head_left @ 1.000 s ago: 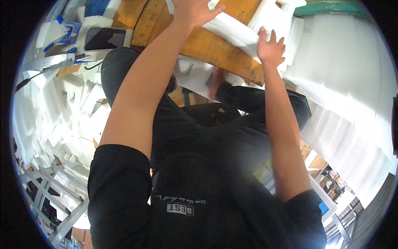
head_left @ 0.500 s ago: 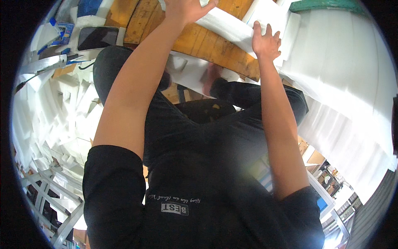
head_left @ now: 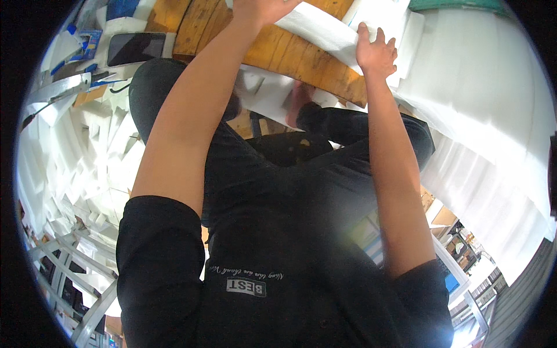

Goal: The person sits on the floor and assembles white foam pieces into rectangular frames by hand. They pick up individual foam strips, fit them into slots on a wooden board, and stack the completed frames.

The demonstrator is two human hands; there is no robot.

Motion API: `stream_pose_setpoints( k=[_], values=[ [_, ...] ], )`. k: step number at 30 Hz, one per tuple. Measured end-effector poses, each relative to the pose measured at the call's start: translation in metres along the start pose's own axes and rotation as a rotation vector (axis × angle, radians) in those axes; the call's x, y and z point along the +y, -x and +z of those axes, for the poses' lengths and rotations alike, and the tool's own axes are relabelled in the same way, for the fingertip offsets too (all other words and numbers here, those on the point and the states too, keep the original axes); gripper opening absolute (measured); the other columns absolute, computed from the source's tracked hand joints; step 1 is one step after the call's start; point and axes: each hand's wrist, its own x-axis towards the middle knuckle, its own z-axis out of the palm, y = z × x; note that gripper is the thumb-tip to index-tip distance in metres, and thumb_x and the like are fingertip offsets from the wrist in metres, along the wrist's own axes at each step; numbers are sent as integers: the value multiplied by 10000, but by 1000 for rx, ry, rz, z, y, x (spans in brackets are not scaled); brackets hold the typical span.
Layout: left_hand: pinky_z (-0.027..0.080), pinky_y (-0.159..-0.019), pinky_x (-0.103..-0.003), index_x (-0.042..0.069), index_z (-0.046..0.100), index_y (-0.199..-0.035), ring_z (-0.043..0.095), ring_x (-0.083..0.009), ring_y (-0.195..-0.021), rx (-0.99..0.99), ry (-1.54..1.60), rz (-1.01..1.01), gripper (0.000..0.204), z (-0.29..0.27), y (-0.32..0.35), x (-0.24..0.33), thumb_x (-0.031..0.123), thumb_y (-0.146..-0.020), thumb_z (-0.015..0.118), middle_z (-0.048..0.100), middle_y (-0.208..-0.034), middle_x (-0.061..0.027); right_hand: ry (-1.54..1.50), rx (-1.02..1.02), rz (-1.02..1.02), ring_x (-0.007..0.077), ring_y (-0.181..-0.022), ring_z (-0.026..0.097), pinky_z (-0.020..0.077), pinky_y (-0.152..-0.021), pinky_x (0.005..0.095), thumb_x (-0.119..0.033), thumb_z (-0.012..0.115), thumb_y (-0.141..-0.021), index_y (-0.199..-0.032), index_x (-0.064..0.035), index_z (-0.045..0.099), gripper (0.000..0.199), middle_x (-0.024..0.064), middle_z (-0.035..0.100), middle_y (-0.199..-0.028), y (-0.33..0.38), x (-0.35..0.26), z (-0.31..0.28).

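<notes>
A white foam strip (head_left: 322, 32) lies slantwise across the brown wooden table (head_left: 284, 61) at the top of the view. My left hand (head_left: 264, 8) is over the strip's left part; the upper edge of the picture cuts it off, but a visible digit stretches out to the right. At the strip's right end is my right hand (head_left: 377, 57), open, fingers spread and pointing away from me. Whether its palm presses on the foam cannot be made out. Beyond the right hand are more white foam pieces (head_left: 386, 14).
A dark-screened device (head_left: 136, 49) lies left of the table, near a long metal blade (head_left: 61, 88). White foam scraps (head_left: 98, 151) heap up at the left above a metal frame (head_left: 87, 307). A large white foam sheet (head_left: 473, 87) spreads at the right, below a green rounded edge (head_left: 458, 6).
Both hands keep nearly the same places. My left hand sits slightly higher in the picture, and the view has shifted a little.
</notes>
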Motion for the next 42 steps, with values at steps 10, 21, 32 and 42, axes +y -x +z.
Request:
stream_pose_setpoints(
  k=[10,21,32,42],
  values=[
    [113,-1147,-829,258,648,-1411,281,-341,-1550,20,-37,49,618,8,-3,0,638,-928,576,363,-1664,-88,-4,14,-4,450,-1545,252,210,-1199,682,-731,402,-943,-1581,-178,446,844,257,282,-1666,5,6,0],
    [70,-1146,-837,229,668,-1390,245,-388,-1557,-5,6,-4,678,-7,2,-2,684,-892,611,361,-1666,-103,-37,-34,-6,447,-1551,235,209,-1200,685,-717,424,-931,-1589,-167,430,858,243,249,-1683,9,-4,1],
    [78,-1130,-855,272,523,-1530,174,-373,-1580,-160,-31,5,952,-19,2,2,868,-789,564,272,-1710,-68,-34,-38,54,418,-1551,250,243,-1184,676,-698,447,-926,-1585,-159,434,852,219,264,-1684,1,-9,-2],
    [66,-1126,-858,245,547,-1514,172,-375,-1581,-110,14,22,970,-8,0,-5,869,-772,585,291,-1702,-77,-36,0,56,405,-1515,311,286,-1160,660,-687,491,-899,-1562,-122,465,871,223,351,-1630,2,-7,0]
  ],
)
